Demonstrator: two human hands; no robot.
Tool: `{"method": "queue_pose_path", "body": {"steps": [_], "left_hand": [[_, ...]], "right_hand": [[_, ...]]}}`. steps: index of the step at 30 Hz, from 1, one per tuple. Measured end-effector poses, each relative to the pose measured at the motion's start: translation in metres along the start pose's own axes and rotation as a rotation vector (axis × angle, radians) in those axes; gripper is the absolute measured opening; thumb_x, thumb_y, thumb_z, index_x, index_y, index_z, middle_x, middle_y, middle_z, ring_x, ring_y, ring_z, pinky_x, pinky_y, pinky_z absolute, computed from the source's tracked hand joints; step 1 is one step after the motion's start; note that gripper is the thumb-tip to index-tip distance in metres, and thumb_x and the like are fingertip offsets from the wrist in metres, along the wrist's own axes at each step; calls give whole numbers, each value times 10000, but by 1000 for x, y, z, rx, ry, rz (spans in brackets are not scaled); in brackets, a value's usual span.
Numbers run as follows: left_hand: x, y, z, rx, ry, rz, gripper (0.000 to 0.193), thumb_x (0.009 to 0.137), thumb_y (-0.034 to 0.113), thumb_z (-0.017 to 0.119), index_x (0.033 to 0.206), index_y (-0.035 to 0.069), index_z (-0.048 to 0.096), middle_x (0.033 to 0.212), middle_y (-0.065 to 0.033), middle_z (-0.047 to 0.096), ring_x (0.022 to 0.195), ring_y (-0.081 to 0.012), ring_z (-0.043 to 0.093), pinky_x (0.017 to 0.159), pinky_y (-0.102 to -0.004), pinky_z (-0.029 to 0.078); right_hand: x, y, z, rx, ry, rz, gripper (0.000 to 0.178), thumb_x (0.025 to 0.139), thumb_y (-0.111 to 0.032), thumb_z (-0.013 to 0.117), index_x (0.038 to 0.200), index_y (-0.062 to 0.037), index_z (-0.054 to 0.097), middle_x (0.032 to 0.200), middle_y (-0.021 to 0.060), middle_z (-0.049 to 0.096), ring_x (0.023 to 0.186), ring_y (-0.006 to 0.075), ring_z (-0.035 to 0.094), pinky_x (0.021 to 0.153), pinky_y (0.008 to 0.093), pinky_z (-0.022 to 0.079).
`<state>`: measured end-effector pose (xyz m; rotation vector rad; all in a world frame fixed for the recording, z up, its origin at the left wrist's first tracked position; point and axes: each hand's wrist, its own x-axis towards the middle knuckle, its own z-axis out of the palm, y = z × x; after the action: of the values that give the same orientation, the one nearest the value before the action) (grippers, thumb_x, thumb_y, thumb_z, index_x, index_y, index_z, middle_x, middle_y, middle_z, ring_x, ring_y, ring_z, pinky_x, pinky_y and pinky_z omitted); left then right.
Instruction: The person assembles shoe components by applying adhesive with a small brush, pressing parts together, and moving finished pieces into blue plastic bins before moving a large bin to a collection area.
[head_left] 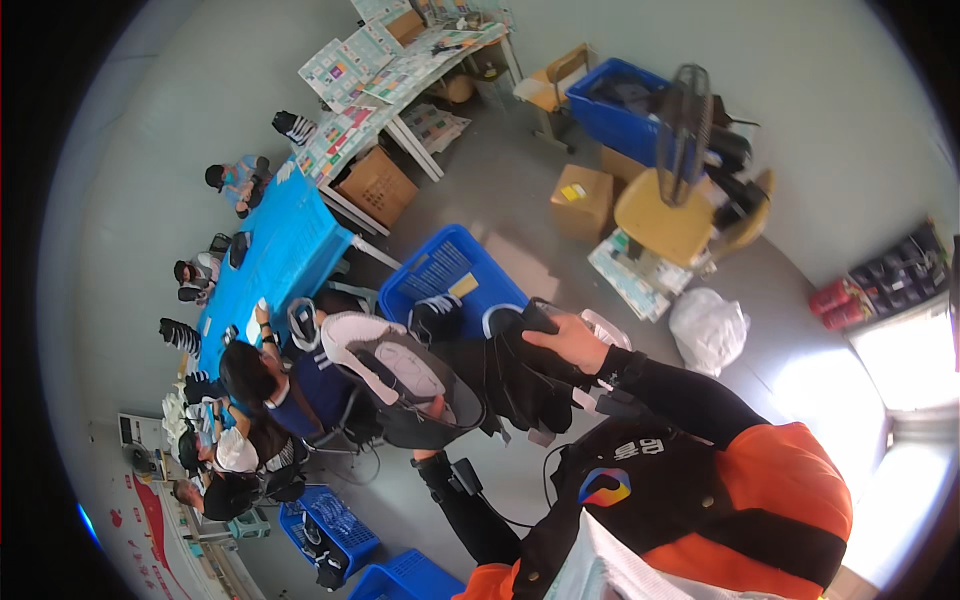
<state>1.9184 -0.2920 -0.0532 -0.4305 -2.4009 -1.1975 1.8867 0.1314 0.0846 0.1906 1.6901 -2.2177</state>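
My right hand is closed round a bundle of soft black pieces that look like shoe uppers. Past its knuckles, a pale pink piece sticks out. On the left, a large pink-and-grey padded piece, which resembles a shoe upper, is held up in front of my body. My left hand grips it, mostly hidden; only a bit of finger shows. Black material joins both sides between my hands. Just beyond stands a blue plastic basket with a black-and-white shoe and a yellowish slip inside.
A seated person in dark blue works close on my left at a blue-covered table, with others along it. More blue baskets stand at lower left. Rightward are a yellow chair, a cardboard box and a white sack.
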Motion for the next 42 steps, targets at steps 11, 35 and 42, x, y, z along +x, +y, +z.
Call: {"method": "queue_pose_path", "body": {"steps": [11, 35, 42], "left_hand": [[235, -110, 110, -121, -39, -644, 363, 900, 233, 809, 1191, 55, 684, 971, -19, 635, 878, -162, 578, 796, -369, 470], [969, -493, 380, -722, 186, -776, 524, 968, 231, 707, 1453, 109, 548, 1135, -31, 623, 1028, -187, 564, 900, -361, 475], [1084, -580, 435, -981, 524, -861, 514, 969, 235, 698, 1445, 109, 553, 1212, -49, 645, 1101, -207, 583, 946, -381, 481]], "right_hand": [[375, -138, -28, -305, -278, -91, 323, 915, -273, 764, 1060, 10, 703, 935, 76, 716, 874, 153, 607, 825, 329, 498], [1254, -429, -106, -922, -230, -243, 615, 795, -527, 775, 1042, 35, 731, 1016, 267, 714, 983, 409, 678, 879, 447, 523], [1494, -464, -52, -1210, -495, -296, 733, 786, -607, 728, 1037, 82, 711, 1069, 294, 697, 1033, 437, 661, 930, 450, 522]]}}
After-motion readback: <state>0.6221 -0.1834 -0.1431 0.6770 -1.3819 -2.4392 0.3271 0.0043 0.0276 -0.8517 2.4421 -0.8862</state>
